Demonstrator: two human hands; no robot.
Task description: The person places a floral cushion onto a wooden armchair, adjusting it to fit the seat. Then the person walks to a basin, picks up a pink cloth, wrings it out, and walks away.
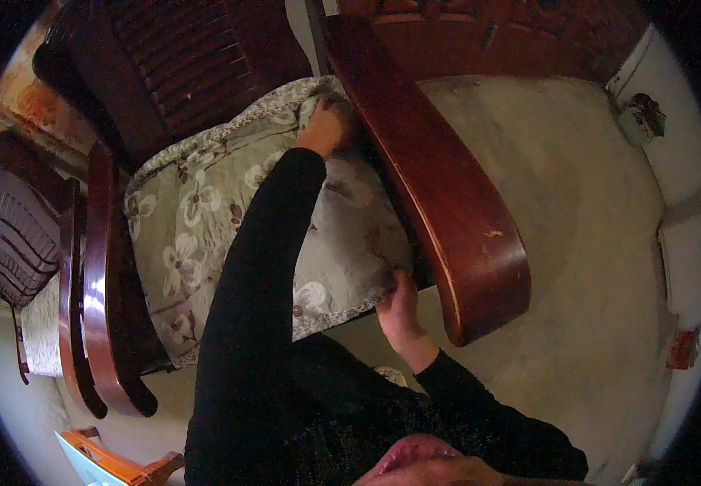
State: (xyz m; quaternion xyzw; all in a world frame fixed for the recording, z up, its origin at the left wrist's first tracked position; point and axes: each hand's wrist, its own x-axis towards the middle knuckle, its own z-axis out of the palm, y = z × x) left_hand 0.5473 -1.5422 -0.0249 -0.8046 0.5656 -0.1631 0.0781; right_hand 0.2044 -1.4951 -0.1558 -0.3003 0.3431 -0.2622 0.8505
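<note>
A floral seat cushion (pixel 198 200) in grey-green fabric with pale flowers covers the seat of a dark wooden armchair. My left hand (pixel 328 126) is at the cushion's back corner, close to the armrest (pixel 423 164); its fingers curl into bunched fabric and are partly in shadow. At the front corner by the same armrest, my right hand (pixel 402 316) pinches the cushion's edge, thumb on top and the other fingers mostly hidden. My left sleeve crosses in front of the cushion and hides part of its middle.
Behind the cushion rises the slatted wooden backrest (pixel 186 67). A second armrest (pixel 100 291) bounds the seat's left side, with another wooden chair (pixel 19 219) beyond it. An orange-edged piece of furniture (pixel 107 455) stands at lower left. Bare floor (pixel 587 243) extends to the right, towards a white wall.
</note>
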